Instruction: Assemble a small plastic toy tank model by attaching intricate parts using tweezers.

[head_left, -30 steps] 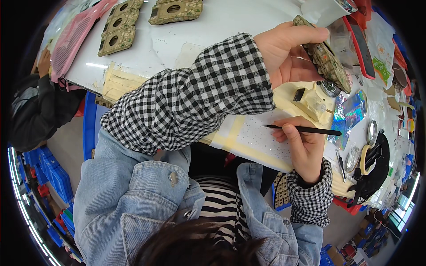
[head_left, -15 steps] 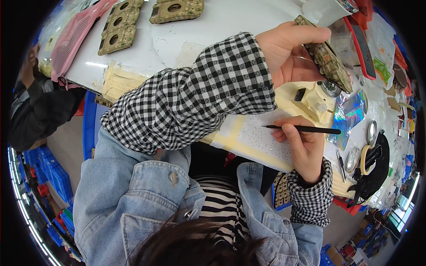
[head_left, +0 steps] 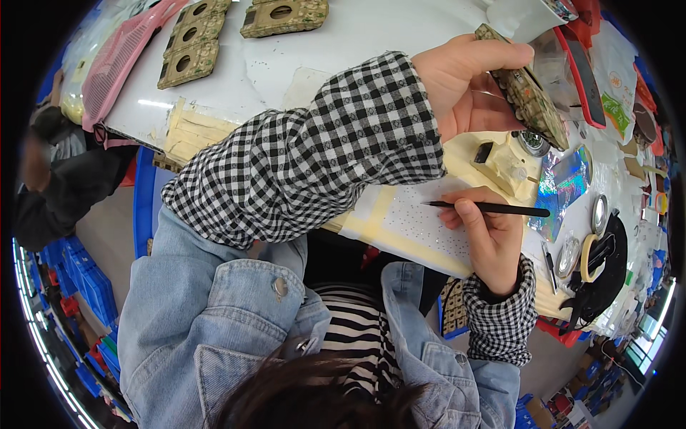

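Observation:
My left hand (head_left: 457,82) is raised above the table and closed on a camouflage-patterned piece (head_left: 527,93), tilted with its edge toward me. The thumb lies over its top and the fingers are underneath. Lower down, my right hand (head_left: 493,239) pinches a slim black pen-shaped tool (head_left: 507,209) lying nearly level, its pointed tip to the left. Beneath that tip is a white sheet (head_left: 407,214) edged with yellowish tape and scattered with tiny shiny dots. Whether the tip touches the sheet I cannot tell.
More camouflage pieces with round holes (head_left: 190,36) lie at the far left, by a pink mesh basket (head_left: 118,68). To the right are a lump of yellowish material (head_left: 506,168), iridescent film (head_left: 561,189), a tape roll (head_left: 592,259) and a red-edged phone (head_left: 582,75). Another person's sleeve (head_left: 78,193) shows at left.
Both my hands and what they hold stay almost still. At the left edge, the other person's arm and hand have shifted downward.

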Demonstrator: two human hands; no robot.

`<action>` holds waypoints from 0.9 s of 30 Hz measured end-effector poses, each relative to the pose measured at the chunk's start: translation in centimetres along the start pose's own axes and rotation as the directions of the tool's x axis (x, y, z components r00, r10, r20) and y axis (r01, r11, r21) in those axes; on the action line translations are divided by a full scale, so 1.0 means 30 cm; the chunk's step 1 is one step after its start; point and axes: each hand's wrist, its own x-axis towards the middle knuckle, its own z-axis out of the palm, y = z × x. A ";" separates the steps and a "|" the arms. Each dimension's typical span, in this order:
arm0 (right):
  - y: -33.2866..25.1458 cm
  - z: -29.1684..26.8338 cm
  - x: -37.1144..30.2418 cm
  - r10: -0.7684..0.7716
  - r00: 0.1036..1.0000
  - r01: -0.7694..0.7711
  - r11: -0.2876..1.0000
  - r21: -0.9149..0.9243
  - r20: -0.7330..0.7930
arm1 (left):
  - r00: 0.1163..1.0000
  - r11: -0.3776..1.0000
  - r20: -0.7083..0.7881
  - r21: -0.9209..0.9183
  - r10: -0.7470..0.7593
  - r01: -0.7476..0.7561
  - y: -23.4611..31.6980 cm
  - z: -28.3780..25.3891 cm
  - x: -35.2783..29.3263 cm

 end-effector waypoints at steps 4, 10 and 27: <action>-0.006 0.002 0.002 0.012 1.000 -0.012 1.000 -0.012 0.011 | 1.000 1.000 -0.008 0.000 0.002 -0.002 0.000 0.002 -0.003; -0.005 0.000 0.001 0.009 1.000 -0.008 1.000 -0.026 0.020 | 1.000 1.000 0.009 0.000 -0.008 0.008 0.001 -0.001 0.000; 0.004 0.000 0.001 -0.011 1.000 0.011 1.000 -0.020 0.009 | 1.000 1.000 0.004 -0.012 -0.018 0.018 0.003 0.004 -0.001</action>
